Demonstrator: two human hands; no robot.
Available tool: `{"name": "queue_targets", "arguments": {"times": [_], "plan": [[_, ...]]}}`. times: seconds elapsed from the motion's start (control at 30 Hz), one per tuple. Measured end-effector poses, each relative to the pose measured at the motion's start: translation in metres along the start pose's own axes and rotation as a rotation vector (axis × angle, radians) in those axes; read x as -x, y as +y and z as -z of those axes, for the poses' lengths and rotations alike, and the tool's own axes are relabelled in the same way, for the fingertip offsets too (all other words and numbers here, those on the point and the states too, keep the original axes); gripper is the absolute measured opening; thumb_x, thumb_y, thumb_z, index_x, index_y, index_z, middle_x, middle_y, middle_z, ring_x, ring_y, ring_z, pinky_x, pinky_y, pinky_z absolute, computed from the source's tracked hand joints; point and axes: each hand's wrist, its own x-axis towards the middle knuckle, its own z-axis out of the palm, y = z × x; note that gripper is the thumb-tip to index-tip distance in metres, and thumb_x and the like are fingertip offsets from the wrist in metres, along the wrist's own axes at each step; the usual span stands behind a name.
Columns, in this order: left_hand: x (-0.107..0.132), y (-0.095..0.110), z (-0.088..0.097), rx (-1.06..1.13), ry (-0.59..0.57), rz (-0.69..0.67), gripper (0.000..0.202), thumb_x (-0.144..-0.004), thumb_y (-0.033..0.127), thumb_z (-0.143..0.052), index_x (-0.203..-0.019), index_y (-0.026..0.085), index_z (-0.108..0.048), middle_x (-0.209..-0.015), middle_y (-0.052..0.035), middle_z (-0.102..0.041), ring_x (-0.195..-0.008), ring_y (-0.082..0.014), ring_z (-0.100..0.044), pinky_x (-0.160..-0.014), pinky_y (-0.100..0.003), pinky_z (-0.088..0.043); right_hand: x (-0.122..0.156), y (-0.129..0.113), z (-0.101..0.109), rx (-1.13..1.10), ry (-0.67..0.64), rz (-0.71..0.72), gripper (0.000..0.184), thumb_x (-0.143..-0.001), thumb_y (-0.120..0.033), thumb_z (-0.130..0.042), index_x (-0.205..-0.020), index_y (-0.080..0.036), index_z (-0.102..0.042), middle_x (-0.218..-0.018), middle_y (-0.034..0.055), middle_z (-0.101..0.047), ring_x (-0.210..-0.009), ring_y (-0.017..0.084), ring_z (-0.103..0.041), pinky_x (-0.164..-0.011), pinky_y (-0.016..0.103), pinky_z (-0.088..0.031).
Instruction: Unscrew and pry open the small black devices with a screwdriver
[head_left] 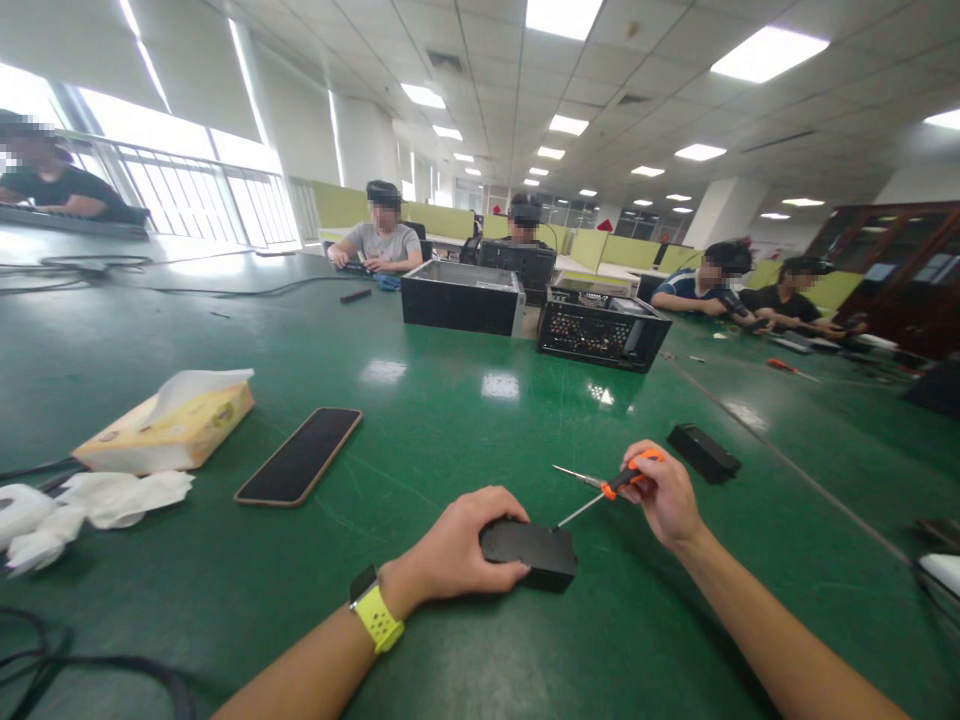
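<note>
A small black case (pixel 536 552) is lying toward the near edge of the surface, a glossy green table (pixel 420 430), about midway between its sides; it is showing a matte, elongated body with a rounded left end and a squared right end. The left hand (pixel 480 540), wearing one watch (pixel 376 612) with a yellow-green strap, is gripping the case's left end between thumb and fingers. The right hand (pixel 666 497) is holding one screwdriver (pixel 613 489) with an orange-and-black handle, its tip meeting the case's far edge, and one slender metal tool (pixel 576 475) pointing leftward. By count, one black block (pixel 703 452) is lying toward the right edge; one phone (pixel 301 458) and one tissue packet (pixel 169 425) are lying toward the left edge, several crumpled tissues (pixel 124 498) just beside the packet. Two open computer housings (pixel 461 305) are standing toward the far edge, and five other people (pixel 386 240) are sitting around the surface.
</note>
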Motion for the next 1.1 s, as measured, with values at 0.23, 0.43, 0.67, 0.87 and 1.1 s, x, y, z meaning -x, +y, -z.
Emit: {"name": "queue_targets", "arguments": {"times": [0.23,0.43,0.67,0.87,1.1], "plan": [[0.001,0.0,-0.003,-0.014,0.0,0.047,0.034,-0.067,0.022,-0.073,-0.1,0.019,-0.065,-0.097,-0.0029,-0.067,-0.086,-0.0206,-0.062,-0.08,-0.029,-0.047,0.001,-0.002,0.006,0.11,-0.027,0.058,0.011,-0.079,-0.032,-0.053,-0.077,-0.023,-0.056,-0.054,-0.0054,-0.04,-0.041,0.012,-0.041,-0.04,0.026,-0.031],[0.001,0.003,-0.002,-0.02,-0.046,0.12,0.036,-0.069,0.025,-0.074,-0.103,0.02,-0.067,-0.095,-0.0013,-0.07,-0.082,-0.0204,-0.064,-0.077,-0.028,-0.047,-0.01,-0.039,0.011,0.297,-0.181,0.151,0.009,-0.074,-0.03,-0.06,-0.075,-0.021,-0.062,-0.063,-0.0022,-0.051,-0.049,0.012,-0.044,-0.047,0.026,-0.035],[0.0,0.0,-0.004,0.061,-0.063,0.168,0.038,-0.066,0.024,-0.075,-0.103,0.017,-0.068,-0.09,-0.0016,-0.07,-0.078,-0.019,-0.064,-0.07,-0.024,-0.047,-0.014,-0.118,-0.032,0.755,-0.492,0.3,0.015,-0.076,-0.029,-0.067,-0.087,-0.02,-0.068,-0.072,-0.0001,-0.066,-0.061,0.015,-0.057,-0.057,0.026,-0.042],[0.0,0.001,-0.005,0.076,-0.062,0.178,0.037,-0.066,0.022,-0.075,-0.102,0.017,-0.069,-0.089,-0.0013,-0.07,-0.076,-0.0185,-0.063,-0.068,-0.023,-0.045,0.001,-0.128,-0.057,1.02,-0.298,0.433,0.05,-0.077,-0.057,-0.071,-0.054,-0.019,-0.048,-0.045,-0.0053,-0.043,-0.044,0.009,-0.036,-0.044,0.025,-0.027],[-0.001,0.005,-0.003,0.035,-0.065,0.184,0.039,-0.065,0.023,-0.075,-0.103,0.017,-0.068,-0.089,-0.0015,-0.07,-0.075,-0.0184,-0.062,-0.066,-0.023,-0.044,0.0,-0.137,-0.03,0.854,-0.588,0.469,0.022,-0.086,-0.025,-0.061,-0.108,-0.023,-0.066,-0.098,0.0028,-0.072,-0.083,0.017,-0.067,-0.072,0.025,-0.051]]}}
